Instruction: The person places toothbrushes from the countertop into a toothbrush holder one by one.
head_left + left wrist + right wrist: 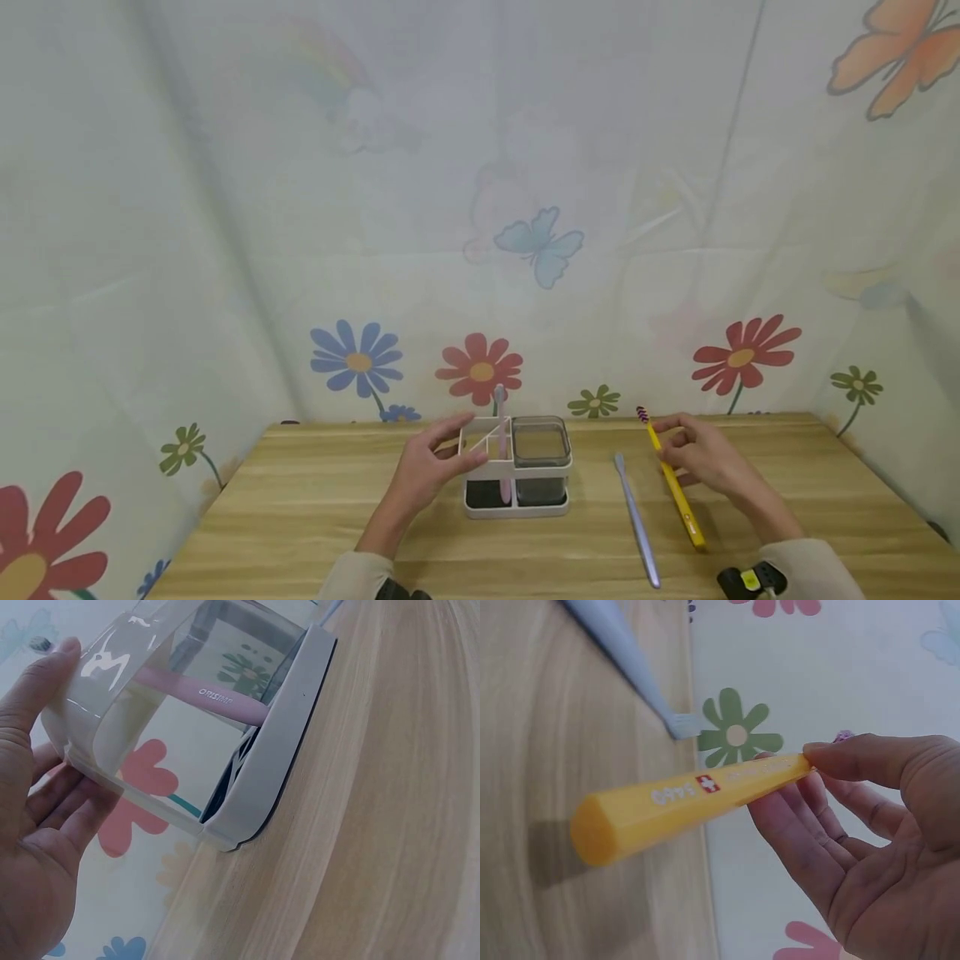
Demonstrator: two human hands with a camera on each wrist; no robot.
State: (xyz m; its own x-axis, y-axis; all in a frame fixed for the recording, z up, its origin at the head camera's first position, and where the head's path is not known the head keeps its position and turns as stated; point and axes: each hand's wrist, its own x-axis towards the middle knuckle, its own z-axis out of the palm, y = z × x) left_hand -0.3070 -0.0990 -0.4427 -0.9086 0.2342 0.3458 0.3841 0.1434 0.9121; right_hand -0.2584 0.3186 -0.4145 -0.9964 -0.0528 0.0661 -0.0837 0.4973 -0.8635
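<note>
My left hand (423, 471) grips the upper left rim of a white toothbrush holder (517, 512), thumb on the near side and fingers at the far side. A pink toothbrush (217, 703) stands upright in one of the holder's slots. In the holder's right part sits a clear cup (542, 442). Over to the right, my right hand (701, 454) pinches a yellow toothbrush (678, 496) between thumb and fingers. Its purple bristles point away from me, and the handle end slants down toward me above the table.
A light blue toothbrush (637, 525) lies on the wooden table (315, 500) between the holder and the yellow toothbrush. Behind the table's far edge hangs a white curtain (420, 208) printed with flowers and butterflies.
</note>
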